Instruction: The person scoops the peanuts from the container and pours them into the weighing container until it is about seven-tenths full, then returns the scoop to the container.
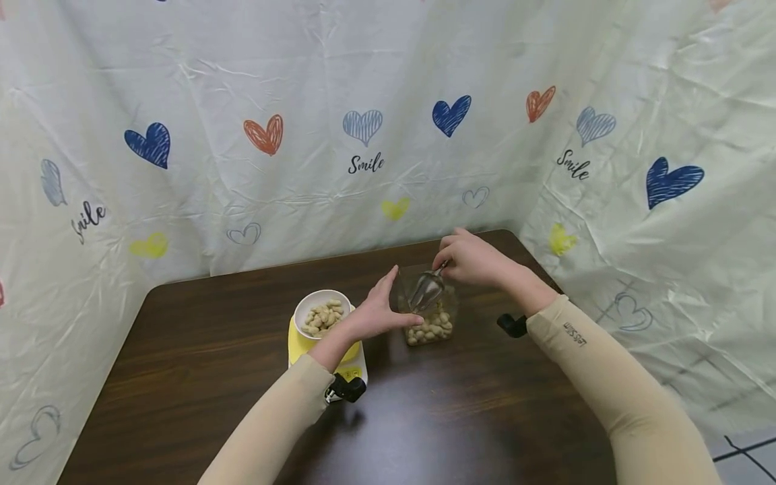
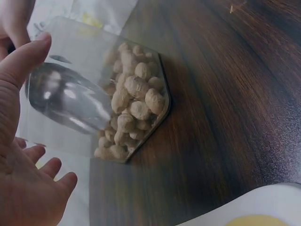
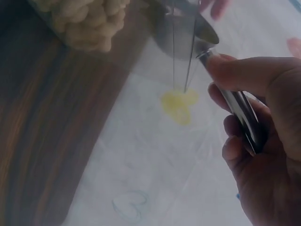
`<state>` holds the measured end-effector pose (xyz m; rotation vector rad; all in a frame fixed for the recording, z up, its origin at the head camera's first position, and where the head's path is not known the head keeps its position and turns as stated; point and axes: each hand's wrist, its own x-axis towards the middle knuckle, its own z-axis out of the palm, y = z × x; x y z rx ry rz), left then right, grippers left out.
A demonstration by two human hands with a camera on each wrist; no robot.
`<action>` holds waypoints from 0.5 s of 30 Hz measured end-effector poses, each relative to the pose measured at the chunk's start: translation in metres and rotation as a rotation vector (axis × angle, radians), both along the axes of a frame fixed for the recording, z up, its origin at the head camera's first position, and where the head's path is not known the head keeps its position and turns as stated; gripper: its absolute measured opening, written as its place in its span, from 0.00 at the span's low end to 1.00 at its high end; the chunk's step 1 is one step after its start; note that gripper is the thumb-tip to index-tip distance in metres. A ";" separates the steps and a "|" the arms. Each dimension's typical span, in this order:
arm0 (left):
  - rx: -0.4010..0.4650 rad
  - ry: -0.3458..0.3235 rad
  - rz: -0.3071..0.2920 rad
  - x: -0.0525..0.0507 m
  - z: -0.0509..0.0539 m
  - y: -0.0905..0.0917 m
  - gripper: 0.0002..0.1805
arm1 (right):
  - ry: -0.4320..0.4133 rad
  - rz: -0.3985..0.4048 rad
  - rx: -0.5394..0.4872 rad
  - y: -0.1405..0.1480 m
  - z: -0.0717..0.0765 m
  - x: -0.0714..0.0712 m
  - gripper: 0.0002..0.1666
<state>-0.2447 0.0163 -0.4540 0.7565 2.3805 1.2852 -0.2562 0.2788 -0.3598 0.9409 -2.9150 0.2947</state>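
Note:
A clear square plastic container (image 1: 452,308) holds unshelled peanuts (image 2: 134,94) in its lower part. My right hand (image 1: 469,259) grips the handle of a metal scoop (image 3: 242,115), thumb on top and fingers curled under. The scoop's bowl (image 1: 427,289) dips inside the container, above the peanuts; the left wrist view shows its tip near them. At the container's left side is my left hand (image 1: 378,311), fingers spread and fairly straight, thumb reaching across the near side. Whether its fingers press on the wall, I cannot tell.
Left of the container, a white bowl (image 1: 323,295) of peanuts stands on a yellow and white kitchen scale (image 1: 297,345), partly hidden by my left forearm. The dark wooden table (image 1: 200,364) ends at a white curtain (image 1: 303,222) printed with hearts.

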 end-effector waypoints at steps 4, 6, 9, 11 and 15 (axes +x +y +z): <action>0.010 -0.006 -0.010 -0.001 0.000 0.001 0.70 | -0.008 0.031 0.024 -0.009 -0.005 -0.006 0.10; 0.013 -0.004 -0.015 -0.002 0.000 0.001 0.70 | -0.021 0.050 0.033 -0.012 -0.007 -0.009 0.11; 0.014 0.013 -0.016 -0.003 -0.001 0.001 0.68 | -0.070 0.070 0.046 -0.014 -0.008 -0.013 0.11; 0.013 0.025 -0.013 -0.003 -0.001 0.001 0.68 | -0.113 0.066 0.056 -0.013 -0.007 -0.014 0.10; 0.007 0.052 -0.001 -0.005 -0.003 0.002 0.68 | -0.216 0.066 0.089 -0.014 -0.007 -0.016 0.10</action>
